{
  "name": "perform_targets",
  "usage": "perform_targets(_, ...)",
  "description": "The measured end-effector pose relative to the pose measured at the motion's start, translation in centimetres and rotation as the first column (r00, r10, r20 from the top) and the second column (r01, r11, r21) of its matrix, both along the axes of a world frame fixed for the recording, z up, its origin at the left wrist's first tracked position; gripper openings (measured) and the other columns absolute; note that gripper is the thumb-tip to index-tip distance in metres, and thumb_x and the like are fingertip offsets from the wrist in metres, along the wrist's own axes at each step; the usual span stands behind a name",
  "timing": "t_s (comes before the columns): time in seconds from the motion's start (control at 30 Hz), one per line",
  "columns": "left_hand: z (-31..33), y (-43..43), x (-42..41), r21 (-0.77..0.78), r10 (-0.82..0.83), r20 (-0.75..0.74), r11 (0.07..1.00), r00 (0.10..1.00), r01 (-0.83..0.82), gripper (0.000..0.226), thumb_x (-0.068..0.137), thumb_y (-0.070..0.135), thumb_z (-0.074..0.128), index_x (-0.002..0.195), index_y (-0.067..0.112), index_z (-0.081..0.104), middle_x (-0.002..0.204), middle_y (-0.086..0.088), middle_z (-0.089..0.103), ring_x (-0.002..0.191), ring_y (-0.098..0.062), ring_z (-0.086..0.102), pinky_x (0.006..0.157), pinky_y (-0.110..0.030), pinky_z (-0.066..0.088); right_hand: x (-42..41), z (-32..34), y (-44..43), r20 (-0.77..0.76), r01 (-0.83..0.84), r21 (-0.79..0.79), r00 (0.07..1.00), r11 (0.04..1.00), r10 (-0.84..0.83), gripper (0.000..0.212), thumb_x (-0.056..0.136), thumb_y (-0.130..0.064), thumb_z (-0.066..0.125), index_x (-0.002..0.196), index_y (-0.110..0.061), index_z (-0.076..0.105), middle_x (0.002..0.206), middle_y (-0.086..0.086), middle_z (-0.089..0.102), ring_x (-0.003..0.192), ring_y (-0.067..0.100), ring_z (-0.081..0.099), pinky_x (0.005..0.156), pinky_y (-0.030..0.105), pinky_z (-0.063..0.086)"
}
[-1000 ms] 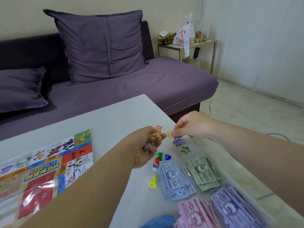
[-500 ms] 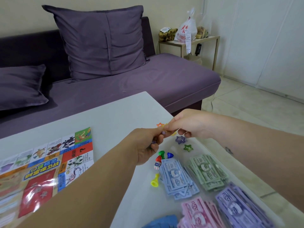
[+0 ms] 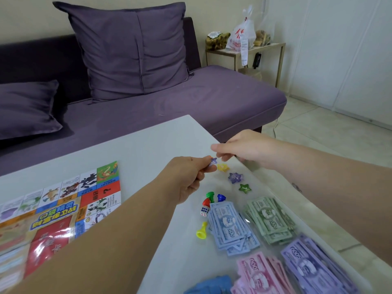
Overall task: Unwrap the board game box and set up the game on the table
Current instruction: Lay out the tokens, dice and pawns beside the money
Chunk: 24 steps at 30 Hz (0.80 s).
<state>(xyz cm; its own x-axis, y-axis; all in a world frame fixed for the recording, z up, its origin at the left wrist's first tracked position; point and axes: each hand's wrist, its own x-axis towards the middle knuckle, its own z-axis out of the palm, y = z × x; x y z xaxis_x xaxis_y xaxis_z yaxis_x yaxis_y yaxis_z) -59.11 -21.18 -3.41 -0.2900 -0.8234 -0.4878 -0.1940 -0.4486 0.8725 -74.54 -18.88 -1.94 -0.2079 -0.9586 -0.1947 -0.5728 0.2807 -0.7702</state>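
Observation:
The colourful game board (image 3: 59, 209) lies flat on the white table (image 3: 148, 143) at the left. My left hand (image 3: 191, 177) grips small star tokens, and a bluish-purple star (image 3: 213, 161) shows at its fingertips. My right hand (image 3: 244, 151) hovers just right of it with loosely curved fingers; nothing shows between them. A yellow star (image 3: 222, 167), a purple star marked 2 (image 3: 235, 177) and a green star marked 1 (image 3: 245, 188) lie in a row on the table.
Green (image 3: 210, 196), blue (image 3: 221, 197), red (image 3: 206, 203) and yellow (image 3: 201, 230) pawns and a die (image 3: 204, 212) lie below my left hand. Blue (image 3: 231, 228), green (image 3: 269, 221), pink (image 3: 258, 274) and purple (image 3: 314, 266) play-money piles lie along the right edge. A purple sofa (image 3: 191, 107) stands behind.
The yellow star that my right hand pinched a second ago now lies on the table beside the purple one. My right hand reached to my left hand's fingertips and has drawn slightly back.

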Motion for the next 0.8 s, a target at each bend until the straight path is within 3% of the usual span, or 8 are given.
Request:
perform_targets(0.07, 0.1, 0.2, -0.3, 0.019, -0.011, -0.016, 1.0, 1.0, 0.012, 0.015, 0.092, 0.02, 0.059, 0.09, 0.007, 0.066, 0.066, 0.001, 0.068, 0.044, -0.003, 0.036, 0.036, -0.011, 0.027, 0.2, 0.2, 0.4, 0.074, -0.054, 0.054, 0.996, 0.997, 0.05, 0.019, 0.083, -0.038, 0.069, 0.085, -0.019, 0.073, 0.072, -0.012, 0.067, 0.064, 0.01, 0.042, 0.054, 0.02, 0.031)
perform_targets(0.2, 0.4, 0.6, -0.5, 0.152, 0.043, -0.138, 0.988, 0.99, -0.022, 0.018, 0.095, 0.022, 0.055, 0.084, 0.009, 0.061, 0.063, 0.0, 0.067, 0.038, -0.002, 0.039, 0.034, -0.009, 0.025, -0.5, 0.1, 0.8, 0.185, -0.052, 0.022, 0.982, 0.998, 0.047, 0.006, 0.081, -0.021, 0.072, 0.075, -0.019, 0.071, 0.072, -0.004, 0.064, 0.062, 0.01, 0.036, 0.054, 0.021, 0.027)
perform_targets(0.37, 0.8, 1.0, 0.2, 0.396, 0.261, -0.372, 0.913, 0.891, -0.102, 0.029, 0.099, 0.023, 0.046, 0.082, 0.004, 0.059, 0.066, -0.008, 0.066, 0.041, -0.007, 0.052, 0.036, -0.012, 0.041, -1.8, -0.7, 1.4, -0.017, -0.071, -0.006, 0.997, 0.997, 0.071, 0.005, 0.079, -0.026, 0.074, 0.077, -0.022, 0.074, 0.076, -0.009, 0.071, 0.078, 0.004, 0.058, 0.076, 0.021, 0.043)
perform_targets(0.47, 1.2, 1.3, 0.5, 0.479, 0.351, -0.462, 0.872, 0.815, -0.103, 0.029, 0.099, 0.023, 0.045, 0.089, 0.001, 0.061, 0.076, -0.014, 0.066, 0.06, -0.016, 0.061, 0.052, -0.025, 0.055, -1.8, -1.3, 1.7, -0.133, -0.07, -0.018, 0.989, 0.997, 0.067, 0.012, 0.078, -0.029, 0.075, 0.084, -0.019, 0.076, 0.076, -0.009, 0.069, 0.07, 0.004, 0.056, 0.064, 0.021, 0.043)
perform_targets(0.57, 1.4, 1.6, 0.7, 0.477, 0.367, -0.499, 0.873, 0.785, -0.105, 0.026, 0.099, 0.016, 0.043, 0.089, -0.001, 0.059, 0.081, -0.016, 0.064, 0.074, -0.022, 0.063, 0.065, -0.035, 0.058, -0.9, -0.6, 1.9, -0.134, -0.028, -0.172, 0.991, 0.985, 0.004, 0.02, 0.08, -0.034, 0.072, 0.083, -0.015, 0.075, 0.079, 0.001, 0.07, 0.073, 0.008, 0.056, 0.065, 0.024, 0.042)
perform_targets(0.63, 1.4, 1.8, 0.7, 0.457, 0.369, -0.502, 0.881, 0.782, -0.123, 0.021, 0.097, 0.008, 0.041, 0.091, -0.002, 0.059, 0.086, -0.017, 0.064, 0.079, -0.024, 0.063, 0.068, -0.035, 0.055, 0.2, 0.7, 2.3, -0.091, -0.037, -0.24, 0.996, 0.97, 0.015, 0.025, 0.082, -0.037, 0.07, 0.078, -0.013, 0.073, 0.073, -0.001, 0.069, 0.065, 0.004, 0.054, 0.055, 0.016, 0.039)
perform_targets(0.7, 1.5, 2.0, 0.5, 0.437, 0.384, -0.518, 0.887, 0.764, -0.15, 0.021, 0.095, 0.002, 0.037, 0.096, -0.002, 0.057, 0.094, -0.019, 0.062, 0.085, -0.025, 0.063, 0.074, -0.037, 0.052, 1.5, 1.9, 3.0, -0.049, -0.078, -0.195, 0.996, 0.978, 0.07, 0.026, 0.081, -0.042, 0.07, 0.071, -0.018, 0.069, 0.056, -0.014, 0.06, 0.049, -0.005, 0.05, 0.042, 0.007, 0.032)
perform_targets(0.8, 1.5, 2.1, 0.2, 0.418, 0.429, -0.553, 0.884, 0.715, -0.208, 0.026, 0.093, -0.003, 0.031, 0.1, 0.001, 0.056, 0.1, -0.017, 0.061, 0.091, -0.029, 0.062, 0.085, -0.04, 0.05, 3.0, 2.0, 3.5, -0.025, -0.122, -0.069, 0.992, 0.99, 0.12, 0.033, 0.077, -0.05, 0.07, 0.08, -0.016, 0.072, 0.059, -0.013, 0.063, 0.051, -0.002, 0.051, 0.051, 0.014, 0.036)
